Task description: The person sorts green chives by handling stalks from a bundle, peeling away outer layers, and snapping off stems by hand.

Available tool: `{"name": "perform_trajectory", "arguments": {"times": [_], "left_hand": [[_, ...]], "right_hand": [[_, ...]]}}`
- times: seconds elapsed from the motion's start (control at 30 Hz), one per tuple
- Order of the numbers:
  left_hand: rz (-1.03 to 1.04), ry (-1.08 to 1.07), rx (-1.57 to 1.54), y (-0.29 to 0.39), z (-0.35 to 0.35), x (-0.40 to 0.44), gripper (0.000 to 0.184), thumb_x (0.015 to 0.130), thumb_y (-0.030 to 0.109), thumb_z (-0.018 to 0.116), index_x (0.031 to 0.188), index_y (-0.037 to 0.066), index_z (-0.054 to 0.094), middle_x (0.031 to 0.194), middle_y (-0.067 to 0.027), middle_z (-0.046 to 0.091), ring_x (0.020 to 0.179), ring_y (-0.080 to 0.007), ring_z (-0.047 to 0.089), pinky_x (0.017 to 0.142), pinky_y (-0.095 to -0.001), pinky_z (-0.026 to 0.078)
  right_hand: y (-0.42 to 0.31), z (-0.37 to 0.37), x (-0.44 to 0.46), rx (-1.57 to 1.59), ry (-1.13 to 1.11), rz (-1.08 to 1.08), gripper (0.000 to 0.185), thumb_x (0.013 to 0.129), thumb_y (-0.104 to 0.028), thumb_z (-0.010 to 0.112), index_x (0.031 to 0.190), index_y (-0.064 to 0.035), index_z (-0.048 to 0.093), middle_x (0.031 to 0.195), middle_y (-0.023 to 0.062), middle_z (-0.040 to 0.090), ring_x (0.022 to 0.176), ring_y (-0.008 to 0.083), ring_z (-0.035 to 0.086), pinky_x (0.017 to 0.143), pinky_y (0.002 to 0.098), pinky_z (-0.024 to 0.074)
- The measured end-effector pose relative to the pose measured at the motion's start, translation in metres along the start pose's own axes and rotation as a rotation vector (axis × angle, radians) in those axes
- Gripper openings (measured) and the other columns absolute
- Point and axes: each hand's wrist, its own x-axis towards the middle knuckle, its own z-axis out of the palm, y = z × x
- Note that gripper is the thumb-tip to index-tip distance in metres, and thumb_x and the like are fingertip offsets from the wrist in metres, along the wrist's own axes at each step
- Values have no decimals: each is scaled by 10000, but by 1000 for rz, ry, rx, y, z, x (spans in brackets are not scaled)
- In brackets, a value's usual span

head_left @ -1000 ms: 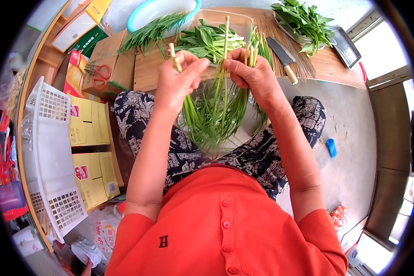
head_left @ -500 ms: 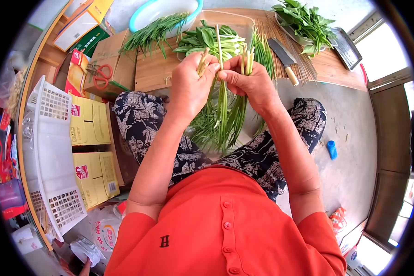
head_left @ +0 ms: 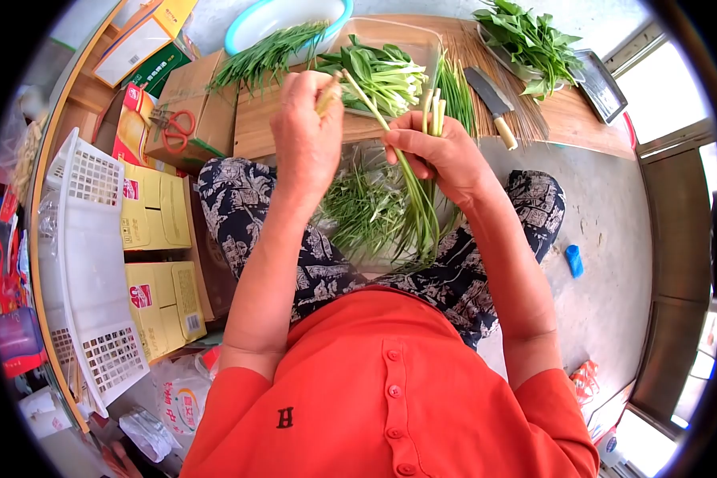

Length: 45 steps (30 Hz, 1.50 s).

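My right hand (head_left: 442,151) is closed on a bunch of long green stalks (head_left: 417,203), whose pale cut ends stick up above the fingers and whose leaves hang down. One stalk in it leans up and left, its tip beside my left hand (head_left: 307,119). That hand is closed round short pale yellowish stalk pieces (head_left: 327,94). Below both hands, between the knees, lies a heap of loose thin green leaves (head_left: 366,209). Just beyond, leafy greens with pale stems (head_left: 378,76) rest in a clear tray on the wooden board (head_left: 255,123).
A cleaver (head_left: 490,92) lies on the board beside thin brown sticks (head_left: 526,107). Farther back are a blue-rimmed basin (head_left: 239,28), chives (head_left: 271,56) and a bowl of leaves (head_left: 530,40). Red scissors (head_left: 177,131), boxes (head_left: 163,307) and a white crate (head_left: 92,255) stand left.
My left hand came in toward my right hand, then moved back left and up. The hanging stalks have drawn together to the right, and the upright stalk now tilts left.
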Motion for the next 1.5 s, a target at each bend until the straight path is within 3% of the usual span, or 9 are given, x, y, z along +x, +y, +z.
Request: {"name": "perform_trajectory", "arguments": {"times": [0.17, 0.2, 0.3, 0.43, 0.53, 0.83, 1.1, 1.23, 1.5], "left_hand": [[-137, 61, 67, -52, -15, 11, 105, 859, 128, 592, 864, 24, 581, 703, -35, 574, 632, -127, 534, 622, -301, 451], [-188, 9, 68, -46, -18, 10, 126, 830, 127, 610, 818, 9, 570, 709, -126, 594, 647, -245, 583, 626, -379, 467], [-294, -252, 87, -36, -18, -1, 136, 819, 136, 621, 873, 15, 589, 689, -123, 591, 635, -238, 586, 635, -364, 472], [-577, -432, -593, 1, -12, -13, 160, 813, 113, 685, 945, 33, 643, 754, -7, 637, 580, -63, 500, 512, -225, 415], [-619, -466, -737, 5, -12, -12, 104, 838, 102, 668, 894, 16, 653, 736, 0, 619, 578, -44, 480, 499, -182, 386], [-375, -388, -483, -4, -9, -17, 106, 856, 116, 637, 812, 21, 623, 673, 18, 575, 555, -49, 471, 497, -245, 393], [-554, -365, -710, 7, -11, -16, 104, 844, 108, 657, 809, 16, 624, 688, -4, 604, 579, -47, 500, 505, -203, 385], [-482, -290, -698, 3, -1, -22, 127, 851, 129, 667, 904, 17, 637, 668, 62, 542, 511, 4, 396, 432, -167, 270], [-500, -340, -631, 0, -7, -19, 115, 859, 102, 645, 911, 0, 645, 669, 63, 544, 511, 10, 386, 440, -162, 259]], "right_hand": [[0, -16, -12, 167, -104, 95, 102, 845, -119, 614, 845, -17, 605, 709, 57, 630, 451, 50, 394, 420, 188, 293], [1, -17, -13, 181, -87, 69, 98, 843, -115, 621, 856, -20, 601, 721, 70, 637, 452, 49, 394, 419, 184, 291], [2, -19, -8, 158, -36, 41, 105, 842, -117, 634, 859, -20, 596, 734, 79, 644, 453, 52, 394, 421, 182, 295], [10, -10, 2, 118, -20, -12, 93, 845, -103, 645, 858, -27, 593, 728, 67, 644, 468, 50, 417, 428, 181, 308], [8, 0, 3, 52, -29, -32, 97, 843, -97, 660, 849, -38, 583, 710, 41, 628, 485, 39, 411, 433, 176, 296], [15, 5, 6, -310, 112, -169, 163, 781, -139, 740, 808, -42, 612, 672, -13, 594, 578, 50, 486, 522, 220, 408], [17, 4, 9, -393, 176, -228, 194, 756, -112, 752, 824, -34, 588, 686, -14, 575, 629, 61, 499, 569, 239, 435], [19, 14, 10, -392, 214, -324, 188, 792, -114, 733, 752, -59, 558, 625, -59, 502, 565, 28, 421, 493, 200, 348], [20, 11, 11, -439, 190, -360, 182, 780, -118, 746, 756, -49, 580, 622, -57, 510, 553, 27, 423, 482, 199, 343]]}}
